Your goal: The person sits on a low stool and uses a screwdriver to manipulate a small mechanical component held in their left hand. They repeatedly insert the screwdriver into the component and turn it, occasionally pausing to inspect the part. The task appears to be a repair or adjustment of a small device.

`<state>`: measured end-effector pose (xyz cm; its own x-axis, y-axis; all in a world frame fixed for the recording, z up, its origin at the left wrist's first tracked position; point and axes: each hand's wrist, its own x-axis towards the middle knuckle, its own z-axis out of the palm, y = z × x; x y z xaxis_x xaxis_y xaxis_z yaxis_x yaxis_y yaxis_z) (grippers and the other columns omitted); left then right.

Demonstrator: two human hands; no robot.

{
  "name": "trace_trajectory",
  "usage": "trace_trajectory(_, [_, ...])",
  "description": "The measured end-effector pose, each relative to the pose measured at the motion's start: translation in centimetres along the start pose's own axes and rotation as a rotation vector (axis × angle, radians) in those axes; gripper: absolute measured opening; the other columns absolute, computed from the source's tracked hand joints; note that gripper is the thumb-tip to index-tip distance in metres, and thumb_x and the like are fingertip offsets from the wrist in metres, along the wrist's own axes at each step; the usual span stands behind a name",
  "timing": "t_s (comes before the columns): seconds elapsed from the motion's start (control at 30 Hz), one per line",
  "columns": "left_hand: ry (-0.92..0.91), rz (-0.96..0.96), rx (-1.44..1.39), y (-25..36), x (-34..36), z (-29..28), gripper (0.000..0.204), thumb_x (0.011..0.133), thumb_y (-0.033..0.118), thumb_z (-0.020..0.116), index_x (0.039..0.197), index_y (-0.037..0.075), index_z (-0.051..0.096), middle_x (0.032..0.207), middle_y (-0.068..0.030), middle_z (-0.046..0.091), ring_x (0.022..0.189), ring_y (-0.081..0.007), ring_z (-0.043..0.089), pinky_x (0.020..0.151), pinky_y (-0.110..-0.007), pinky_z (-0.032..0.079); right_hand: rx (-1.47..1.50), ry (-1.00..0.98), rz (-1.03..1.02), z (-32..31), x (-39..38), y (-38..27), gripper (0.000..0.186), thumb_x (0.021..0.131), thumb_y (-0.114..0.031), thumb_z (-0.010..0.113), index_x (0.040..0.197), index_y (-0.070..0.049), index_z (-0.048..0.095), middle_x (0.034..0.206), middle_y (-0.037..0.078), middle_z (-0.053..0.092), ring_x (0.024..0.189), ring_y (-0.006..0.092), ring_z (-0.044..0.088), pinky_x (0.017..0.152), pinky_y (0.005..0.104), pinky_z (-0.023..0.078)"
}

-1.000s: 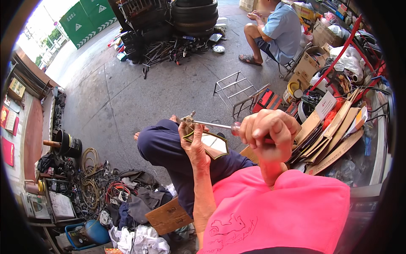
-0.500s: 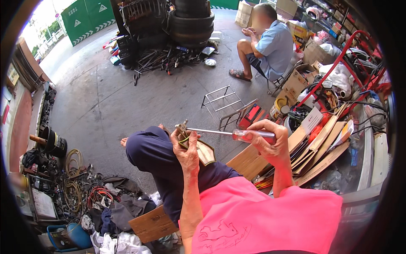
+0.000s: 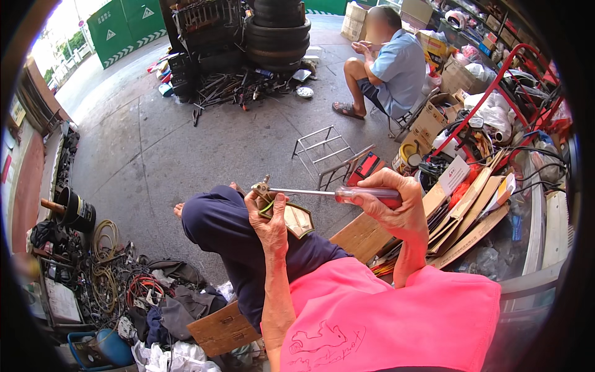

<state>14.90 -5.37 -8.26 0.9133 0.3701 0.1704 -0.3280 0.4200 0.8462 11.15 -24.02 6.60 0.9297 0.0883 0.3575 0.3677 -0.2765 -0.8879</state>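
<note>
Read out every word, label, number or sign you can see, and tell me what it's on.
I won't copy wording, but here is where it stands:
Pink garment: handwritten-style lettering beside a line drawing.
Green barrier: triangular warning signs; white characters, too small to read.
Black bucket: pale print, blurred.
White card: tiny print, unreadable.
Curved cardboard: printed line, too small.
Screwdriver: none that I can make out.

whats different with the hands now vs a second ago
The right hand has turned from a fist covering the screwdriver handle to a looser grip showing it; nothing was let go. The left hand still holds the green-rimmed piece by its metal fitting.
</note>
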Motion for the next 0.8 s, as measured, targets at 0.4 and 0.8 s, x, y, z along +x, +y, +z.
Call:
trace_trajectory(0.4, [-0.028,0.165,0.254,-0.8,-0.2,0.4,0.047,0.085,0.001,0.066,0.125,0.005,0.041,0.097,-0.0028,0.058,0.085,-0.0090,0.054,0.081,-0.024,0.044,-0.142,-0.520,0.543,-4.1,-0.6,1.7,0.040,0.089,-0.039,0.064,0.107,-0.003,0.062,0.072,0.002,0.058,0.064,0.0083,0.053,0.057,0.0249,0.042])
trace_trajectory(0.8, [-0.063,0.114,0.321,-0.2,0.1,-0.2,0.044,0.086,0.000,0.061,0.128,0.005,0.048,0.100,-0.0002,0.054,0.085,-0.0100,0.050,0.079,-0.024,0.042,-0.154,-0.761,0.511,-3.9,2.2,3.0,0.060,0.089,-0.059,0.053,0.086,0.000,0.061,0.061,0.000,0.047,0.055,0.0104,0.044,0.048,0.0293,0.036])
